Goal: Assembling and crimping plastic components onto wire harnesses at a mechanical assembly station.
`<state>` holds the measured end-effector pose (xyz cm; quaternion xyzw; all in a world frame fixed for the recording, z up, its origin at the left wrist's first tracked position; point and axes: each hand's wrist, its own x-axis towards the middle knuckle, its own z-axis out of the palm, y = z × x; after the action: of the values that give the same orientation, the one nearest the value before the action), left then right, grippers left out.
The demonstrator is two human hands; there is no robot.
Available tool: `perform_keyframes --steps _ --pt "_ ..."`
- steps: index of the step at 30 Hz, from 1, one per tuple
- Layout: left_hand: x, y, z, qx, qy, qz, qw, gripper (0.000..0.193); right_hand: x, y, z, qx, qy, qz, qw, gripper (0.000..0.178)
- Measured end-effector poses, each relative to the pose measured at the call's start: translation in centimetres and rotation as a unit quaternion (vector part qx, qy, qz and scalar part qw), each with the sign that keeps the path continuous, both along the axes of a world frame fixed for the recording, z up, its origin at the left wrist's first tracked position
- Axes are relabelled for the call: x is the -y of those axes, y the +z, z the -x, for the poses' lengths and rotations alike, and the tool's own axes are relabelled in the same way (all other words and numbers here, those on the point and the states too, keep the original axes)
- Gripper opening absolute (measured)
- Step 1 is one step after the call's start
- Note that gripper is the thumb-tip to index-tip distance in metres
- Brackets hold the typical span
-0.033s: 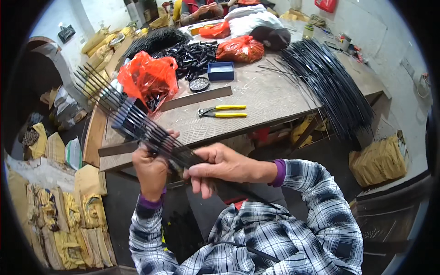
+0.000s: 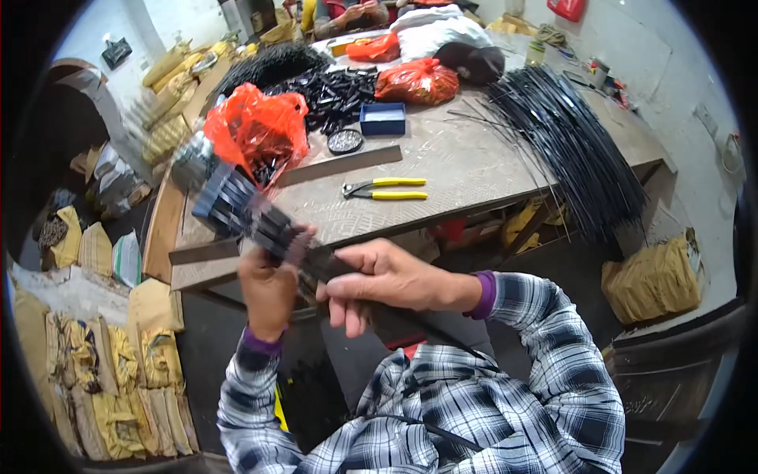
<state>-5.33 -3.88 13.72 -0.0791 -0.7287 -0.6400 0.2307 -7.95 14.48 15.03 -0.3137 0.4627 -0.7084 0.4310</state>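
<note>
My left hand [image 2: 268, 288] is closed around a bundle of thin black rods [image 2: 272, 225]. Motion smears its fingers and the rods' far ends, which point up and left over the table corner. Behind it, my right hand [image 2: 383, 280] grips the same bundle nearer my body, thumb on top and fingers curled underneath. The rods' near ends run down toward my chest. Just beyond the left hand, a blue boxy object [image 2: 209, 201] sits partly hidden behind the rods. Yellow-handled pliers [image 2: 399, 194] lie on the table beyond my right hand.
On the table [image 2: 466, 170] are an orange-red bag [image 2: 257, 126], black short pieces [image 2: 339, 95], a blue box [image 2: 383, 126], a round dish [image 2: 345, 142] and a metal strip [image 2: 347, 167]. Long black rods [image 2: 568, 150] overhang the right edge. A person [image 2: 347, 17] sits across.
My left hand has shifted slightly right along the bundle. The rods' far ends, distinct and fanned out before, are now blurred by motion. My right hand stays nearly in place.
</note>
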Motion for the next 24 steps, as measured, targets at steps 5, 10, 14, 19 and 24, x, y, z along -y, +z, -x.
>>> perform_keyframes --steps 5,10,14,19,24 --pt "0.0 -6.8 0.7 0.123 -0.142 0.094 0.978 0.016 -1.5 0.0 0.9 -0.021 -0.005 0.06 0.998 0.024" --pt "1.3 -6.7 10.2 0.03 -0.181 0.426 0.886 0.021 -1.8 -4.3 2.1 -0.101 -0.036 0.06 0.992 0.019" --pt "3.8 -3.3 21.7 -0.236 0.013 0.522 0.82 0.035 0.6 -7.1 4.1 -0.129 -0.094 0.031 0.987 0.018" --pt "8.8 -7.5 25.1 -0.038 0.094 0.799 0.593 0.06 4.7 -14.9 7.4 -0.055 -0.189 0.015 0.98 0.018" --pt "8.5 -5.9 15.0 0.075 -0.046 0.751 0.655 0.119 5.5 -20.0 6.0 0.002 -0.186 0.059 0.981 0.017"
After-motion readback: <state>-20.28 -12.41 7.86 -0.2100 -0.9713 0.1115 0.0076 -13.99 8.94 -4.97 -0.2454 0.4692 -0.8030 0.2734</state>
